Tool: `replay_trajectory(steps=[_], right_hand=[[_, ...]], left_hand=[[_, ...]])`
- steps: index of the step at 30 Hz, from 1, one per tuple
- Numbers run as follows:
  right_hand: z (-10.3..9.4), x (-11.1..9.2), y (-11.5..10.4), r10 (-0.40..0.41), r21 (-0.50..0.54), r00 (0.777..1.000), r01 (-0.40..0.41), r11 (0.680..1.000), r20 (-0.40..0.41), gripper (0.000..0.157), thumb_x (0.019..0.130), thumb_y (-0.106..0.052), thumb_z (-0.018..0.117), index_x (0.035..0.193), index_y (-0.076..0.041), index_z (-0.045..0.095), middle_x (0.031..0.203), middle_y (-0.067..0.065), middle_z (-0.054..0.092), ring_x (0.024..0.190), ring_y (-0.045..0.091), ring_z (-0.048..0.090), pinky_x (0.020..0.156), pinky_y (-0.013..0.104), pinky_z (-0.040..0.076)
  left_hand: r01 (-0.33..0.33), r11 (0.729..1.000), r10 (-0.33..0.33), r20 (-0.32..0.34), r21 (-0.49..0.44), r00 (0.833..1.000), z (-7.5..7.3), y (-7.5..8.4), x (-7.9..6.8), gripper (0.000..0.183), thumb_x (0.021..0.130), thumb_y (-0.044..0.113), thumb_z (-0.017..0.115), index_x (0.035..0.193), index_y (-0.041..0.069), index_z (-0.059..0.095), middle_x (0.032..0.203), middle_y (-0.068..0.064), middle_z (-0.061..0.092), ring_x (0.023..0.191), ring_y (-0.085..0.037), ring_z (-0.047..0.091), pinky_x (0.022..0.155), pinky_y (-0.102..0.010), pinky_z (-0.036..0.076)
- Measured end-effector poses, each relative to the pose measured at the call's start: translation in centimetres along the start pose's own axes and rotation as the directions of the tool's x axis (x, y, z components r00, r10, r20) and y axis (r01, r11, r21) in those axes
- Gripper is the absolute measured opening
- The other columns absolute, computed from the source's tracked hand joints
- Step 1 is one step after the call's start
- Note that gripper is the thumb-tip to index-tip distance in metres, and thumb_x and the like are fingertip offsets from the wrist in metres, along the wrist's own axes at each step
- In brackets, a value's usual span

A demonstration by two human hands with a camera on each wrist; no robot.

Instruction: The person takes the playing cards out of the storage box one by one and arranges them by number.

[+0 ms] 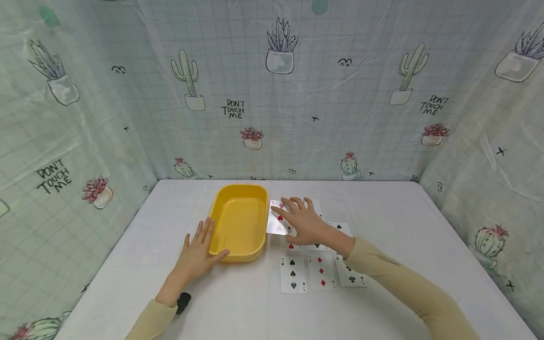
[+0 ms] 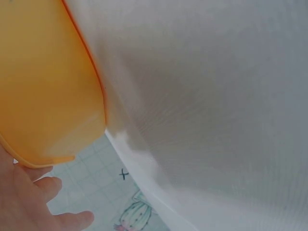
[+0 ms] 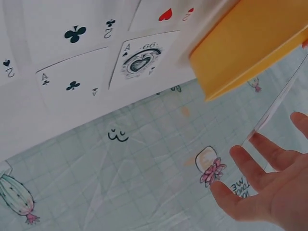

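Observation:
My right hand (image 1: 307, 224) holds a hearts playing card (image 1: 275, 225) in the air beside the yellow tray's right wall. In the right wrist view that card (image 3: 280, 102) appears nearly edge-on at the fingertips; the thumb's contact is hidden. On the left, my left hand (image 1: 196, 252) rests against the yellow tray (image 1: 260, 252), fingers extended along its left rim and thumb across the front corner. Below the right arm lie a three of spades (image 1: 293, 274), a three of diamonds (image 1: 321, 271) and a three of clubs (image 1: 351, 276).
Farther back, partly under the right hand, are a two of hearts (image 3: 166, 14), a two of clubs (image 3: 74, 33), an ace of clubs (image 3: 72, 85) and an ace of spades (image 3: 139, 62). A patterned curtain (image 1: 314, 141) encloses the white table (image 1: 238, 302) at the back and sides.

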State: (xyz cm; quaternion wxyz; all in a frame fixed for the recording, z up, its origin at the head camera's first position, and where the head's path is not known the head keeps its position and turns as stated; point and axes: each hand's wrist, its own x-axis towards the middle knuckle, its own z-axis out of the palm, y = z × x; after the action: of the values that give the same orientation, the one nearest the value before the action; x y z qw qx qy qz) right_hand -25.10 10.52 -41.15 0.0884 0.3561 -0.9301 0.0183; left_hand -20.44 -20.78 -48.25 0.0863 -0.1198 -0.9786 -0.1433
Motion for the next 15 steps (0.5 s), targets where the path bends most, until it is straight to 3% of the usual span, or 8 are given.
replay_trajectory(steps=[5, 15], right_hand=[[0.1, -2.0, 1.1, -0.018, -0.032, 0.999, 0.016, 0.999, -0.037, 0.077, 0.073, -0.038, 0.065, 0.139, -0.025, 0.029, 0.142, 0.012, 0.032, 0.125, 0.033, 0.032, 0.097, 0.062, 0.026], [0.5, -5.7, 2.5, 0.01, -0.051, 1.0, -0.011, 0.999, -0.026, 0.08, 0.069, -0.037, 0.066, 0.139, -0.025, 0.029, 0.141, 0.01, 0.034, 0.123, 0.03, 0.034, 0.095, 0.062, 0.026]], left_hand=[[0.005, 1.0, -0.005, 0.002, 0.0, 1.0, 0.0, 0.0, 0.0, 0.096, 0.078, 0.064, 0.048, 0.144, 0.008, 0.008, 0.151, -0.012, 0.01, 0.138, -0.034, 0.011, 0.103, -0.064, 0.013], [0.004, 1.0, -0.004, 0.006, -0.009, 1.0, -0.2, 0.2, -0.2, 0.097, 0.077, 0.066, 0.047, 0.144, 0.008, 0.009, 0.15, -0.013, 0.012, 0.137, -0.035, 0.012, 0.102, -0.064, 0.013]])
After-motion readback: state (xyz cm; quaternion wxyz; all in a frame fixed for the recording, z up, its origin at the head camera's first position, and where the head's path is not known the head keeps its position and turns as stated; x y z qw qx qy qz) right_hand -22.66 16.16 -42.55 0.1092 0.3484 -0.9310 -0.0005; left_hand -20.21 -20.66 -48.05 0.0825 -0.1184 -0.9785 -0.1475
